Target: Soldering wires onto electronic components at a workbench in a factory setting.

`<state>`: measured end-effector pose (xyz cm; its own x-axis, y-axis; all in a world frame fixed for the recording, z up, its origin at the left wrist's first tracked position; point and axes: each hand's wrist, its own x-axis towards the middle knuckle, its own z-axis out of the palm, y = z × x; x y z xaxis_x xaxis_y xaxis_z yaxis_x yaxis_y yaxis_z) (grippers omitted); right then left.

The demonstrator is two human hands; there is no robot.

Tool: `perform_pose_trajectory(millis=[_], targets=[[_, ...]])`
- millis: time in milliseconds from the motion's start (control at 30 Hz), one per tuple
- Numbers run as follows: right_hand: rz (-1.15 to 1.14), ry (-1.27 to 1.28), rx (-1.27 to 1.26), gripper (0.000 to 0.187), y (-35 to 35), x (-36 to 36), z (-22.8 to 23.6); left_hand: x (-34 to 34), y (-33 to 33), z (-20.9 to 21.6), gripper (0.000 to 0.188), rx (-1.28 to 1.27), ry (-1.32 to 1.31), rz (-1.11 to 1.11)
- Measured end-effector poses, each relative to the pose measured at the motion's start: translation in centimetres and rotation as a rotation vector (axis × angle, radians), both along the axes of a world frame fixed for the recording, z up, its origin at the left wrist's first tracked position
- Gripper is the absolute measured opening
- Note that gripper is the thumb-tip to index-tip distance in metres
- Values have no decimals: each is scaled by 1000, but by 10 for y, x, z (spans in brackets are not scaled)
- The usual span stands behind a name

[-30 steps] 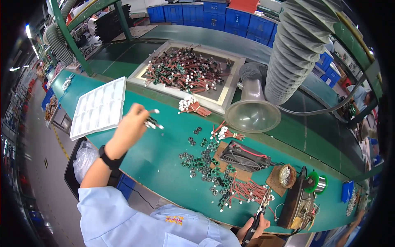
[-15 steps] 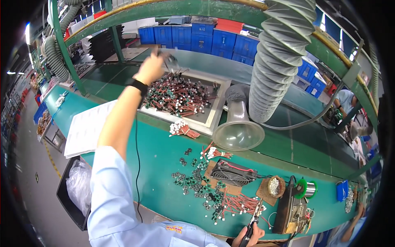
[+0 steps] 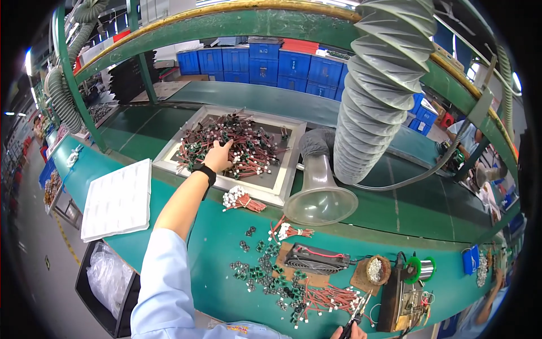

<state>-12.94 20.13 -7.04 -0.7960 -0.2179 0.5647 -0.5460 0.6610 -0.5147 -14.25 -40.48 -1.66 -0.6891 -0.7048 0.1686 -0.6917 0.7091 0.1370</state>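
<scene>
My left hand (image 3: pixel 219 157), with a black band at the wrist, rests on a heap of red-wired parts with small green boards and white plugs (image 3: pixel 248 144). Its index finger is stretched out onto the heap, and no held thing shows; the other fingers are partly hidden. The heap lies in a white-framed tray (image 3: pixel 275 195). At the bottom edge my right hand (image 3: pixel 354 332) is closed round the dark handle of a soldering iron (image 3: pixel 357 316), cut off by the picture's edge. The iron's tip points up beside loose red wires with white plugs (image 3: pixel 330 298).
Small green boards (image 3: pixel 262 274) lie near a black fan (image 3: pixel 316 259). To the right stand a round bowl (image 3: pixel 375 270) and a solder reel (image 3: pixel 420 270). A clear fume hood (image 3: pixel 322 204) hangs by the tray. White trays (image 3: pixel 117 199) are at left.
My left hand has come down from above the tray's far side onto the heap. The blurred dark thing at its fingers is gone from them. My right hand still holds the iron.
</scene>
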Motion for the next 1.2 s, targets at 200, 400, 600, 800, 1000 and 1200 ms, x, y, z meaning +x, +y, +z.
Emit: perform_pose_trajectory(millis=[200,400,600,800,1000,1200], targets=[[16,103,18,36,-10,-3,10,-33,-62,-22,67,-99,110,68],[-18,151,145,39,-2,0,0,-68,-77,-30,57,-128,235,186],[-23,130,114,40,3,-2,-17,-42,-80,-15,53,-170,314,57],[210,-33,195,40,46,-19,-27,59,-47,51,42,-144,129,-142],[110,38,-14,33,2,3,-6,148,22,42,35,62,15,-222],[163,167,-89,35,-3,6,1,124,102,35,44,-14,50,-364]])
